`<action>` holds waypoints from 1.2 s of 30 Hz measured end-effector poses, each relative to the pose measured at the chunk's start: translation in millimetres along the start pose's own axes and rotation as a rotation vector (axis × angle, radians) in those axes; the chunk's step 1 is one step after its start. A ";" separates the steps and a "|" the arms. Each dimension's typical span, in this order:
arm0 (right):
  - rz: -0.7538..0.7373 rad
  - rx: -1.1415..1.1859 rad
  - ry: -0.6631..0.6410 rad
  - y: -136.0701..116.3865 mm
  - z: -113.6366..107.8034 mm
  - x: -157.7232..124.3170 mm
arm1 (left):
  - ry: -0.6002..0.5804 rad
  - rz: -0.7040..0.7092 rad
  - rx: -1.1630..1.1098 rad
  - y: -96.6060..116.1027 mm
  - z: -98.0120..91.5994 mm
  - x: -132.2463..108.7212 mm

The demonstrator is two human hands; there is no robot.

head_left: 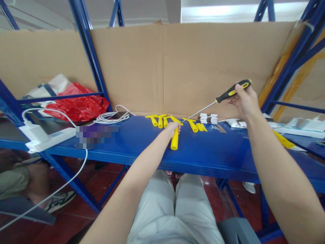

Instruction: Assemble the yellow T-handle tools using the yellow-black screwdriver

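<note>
My left hand (173, 128) is closed around a yellow plastic piece (174, 143), whose round tube end points toward me. In my right hand (244, 101) is a black and yellow screwdriver (232, 92), gripped by its handle and tilted, with the long shaft running down and left. The shaft's tip is close to the top of the held piece, beside my left hand; whether they touch I cannot tell. Several similar yellow pieces (160, 122) lie behind and left of my left hand, and another yellow piece (193, 126) lies to its right, next to small yellow parts (201, 127).
A blue shelf (142, 135) holds everything, backed by cardboard (198, 61). White stacked parts (208, 118) sit at the back. Coiled white cable (111, 117), a red bag (78, 103) and a power strip (56, 139) are left. A person's leg (38, 184) shows lower left.
</note>
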State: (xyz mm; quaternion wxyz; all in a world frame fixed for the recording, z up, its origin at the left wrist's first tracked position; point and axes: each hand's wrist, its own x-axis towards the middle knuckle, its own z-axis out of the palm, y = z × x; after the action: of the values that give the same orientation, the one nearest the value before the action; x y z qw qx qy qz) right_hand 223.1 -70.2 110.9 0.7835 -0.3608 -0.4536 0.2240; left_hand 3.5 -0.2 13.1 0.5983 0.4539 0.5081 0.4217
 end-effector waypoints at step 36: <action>0.136 -0.123 0.178 11.2 -19.2 10.6 | 0.049 0.032 -0.006 -1.4 -1.5 3.3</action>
State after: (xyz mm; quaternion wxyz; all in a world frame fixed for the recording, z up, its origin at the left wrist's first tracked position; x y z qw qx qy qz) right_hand 244.8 -62.8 101.8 0.7802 -0.4565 -0.3695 0.2154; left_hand 2.5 2.9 10.9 0.5801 0.4497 0.5143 0.4436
